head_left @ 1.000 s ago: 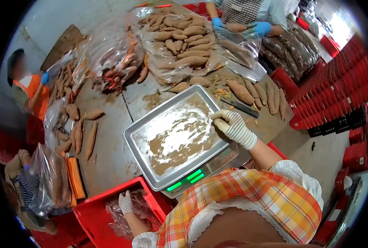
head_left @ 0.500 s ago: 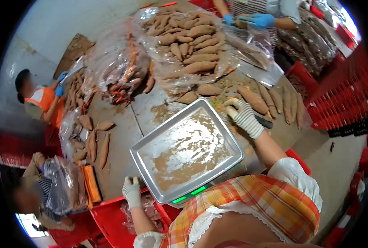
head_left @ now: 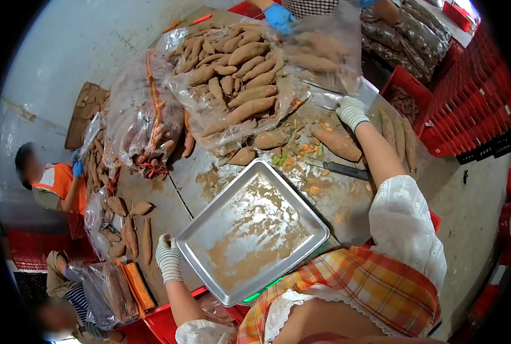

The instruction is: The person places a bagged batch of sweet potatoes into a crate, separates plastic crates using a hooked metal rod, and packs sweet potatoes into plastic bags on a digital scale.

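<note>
A rectangular metal tray smeared with brown dirt lies before me on a scale with green lit digits. My left hand, in a striped white glove, is beside the tray's left corner with its fingers loosely apart, holding nothing. My right hand, gloved the same way, stretches far forward and its fingers close at the near edge of a flat metal pan. Over this pan hangs a clear bag of sweet potatoes. Below my right forearm lie a black-handled knife and a big sweet potato.
An open bag heaped with sweet potatoes covers the table's far middle. A tied bag stands left of it. A co-worker's blue-gloved hand is at the hanging bag. Red crates are stacked at right. Two more people work on the left.
My right hand has moved forward from beside the knife to the metal pan. The co-worker's bag now hangs over that pan. My left hand stays by the tray.
</note>
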`<action>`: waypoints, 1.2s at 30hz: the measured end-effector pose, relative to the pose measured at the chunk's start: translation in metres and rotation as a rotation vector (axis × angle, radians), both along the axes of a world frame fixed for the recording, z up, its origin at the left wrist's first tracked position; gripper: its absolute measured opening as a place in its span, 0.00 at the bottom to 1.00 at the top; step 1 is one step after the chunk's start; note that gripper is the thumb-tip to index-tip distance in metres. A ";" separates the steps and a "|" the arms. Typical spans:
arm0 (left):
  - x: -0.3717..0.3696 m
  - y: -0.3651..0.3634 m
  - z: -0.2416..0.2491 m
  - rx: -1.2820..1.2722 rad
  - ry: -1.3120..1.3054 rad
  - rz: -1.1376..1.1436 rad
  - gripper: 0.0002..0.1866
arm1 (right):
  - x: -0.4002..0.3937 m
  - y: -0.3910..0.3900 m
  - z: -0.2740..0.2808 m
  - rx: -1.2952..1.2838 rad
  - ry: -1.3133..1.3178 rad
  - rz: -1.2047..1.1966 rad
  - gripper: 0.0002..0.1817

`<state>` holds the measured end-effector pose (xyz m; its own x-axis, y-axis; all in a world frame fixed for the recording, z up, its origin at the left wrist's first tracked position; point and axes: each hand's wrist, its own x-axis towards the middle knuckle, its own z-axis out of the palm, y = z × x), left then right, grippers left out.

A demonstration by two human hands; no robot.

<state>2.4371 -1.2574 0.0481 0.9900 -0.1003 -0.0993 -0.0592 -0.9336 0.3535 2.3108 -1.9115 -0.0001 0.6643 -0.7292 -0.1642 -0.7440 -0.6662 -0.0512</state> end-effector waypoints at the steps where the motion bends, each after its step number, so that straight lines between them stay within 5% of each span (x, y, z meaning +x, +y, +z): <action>1: 0.000 0.000 0.007 0.002 -0.003 0.006 0.13 | 0.002 -0.005 -0.003 0.002 -0.003 0.006 0.17; 8: -0.011 0.016 0.023 -0.203 -0.032 0.055 0.13 | 0.008 0.010 0.013 0.187 -0.347 0.246 0.18; 13: -0.026 0.015 0.036 -0.211 -0.035 0.087 0.14 | -0.012 0.056 0.049 0.292 -0.034 0.463 0.21; 19: -0.041 0.020 0.042 -0.271 -0.071 0.060 0.16 | -0.015 0.056 0.047 0.067 -0.898 0.154 0.26; 22: -0.043 0.009 0.058 -0.371 -0.031 -0.015 0.17 | -0.002 0.093 0.117 0.010 -1.404 0.174 0.31; 23: -0.039 0.005 0.059 -0.529 -0.004 0.002 0.19 | 0.004 0.110 0.141 0.136 -1.514 0.237 0.33; 25: -0.038 -0.027 0.080 -0.815 -0.071 -0.032 0.25 | 0.010 0.143 0.183 0.855 -1.611 0.507 0.29; 27: -0.038 -0.065 0.121 -0.923 -0.130 -0.209 0.29 | 0.012 0.179 0.216 1.618 -1.538 0.755 0.25; 29: -0.030 -0.090 0.144 -1.135 -0.052 -0.176 0.28 | 0.006 0.218 0.229 1.486 -1.296 0.715 0.20; 31: -0.015 -0.105 0.165 -0.993 -0.048 -0.280 0.30 | 0.002 0.257 0.228 1.162 -1.220 0.751 0.16; 33: -0.016 -0.130 0.185 -1.172 0.076 -0.300 0.39 | 0.000 0.262 0.211 1.289 -1.088 0.733 0.17; 36: -0.011 -0.146 0.189 -1.065 0.077 -0.275 0.30 | 0.008 0.244 0.159 1.425 -0.912 0.663 0.15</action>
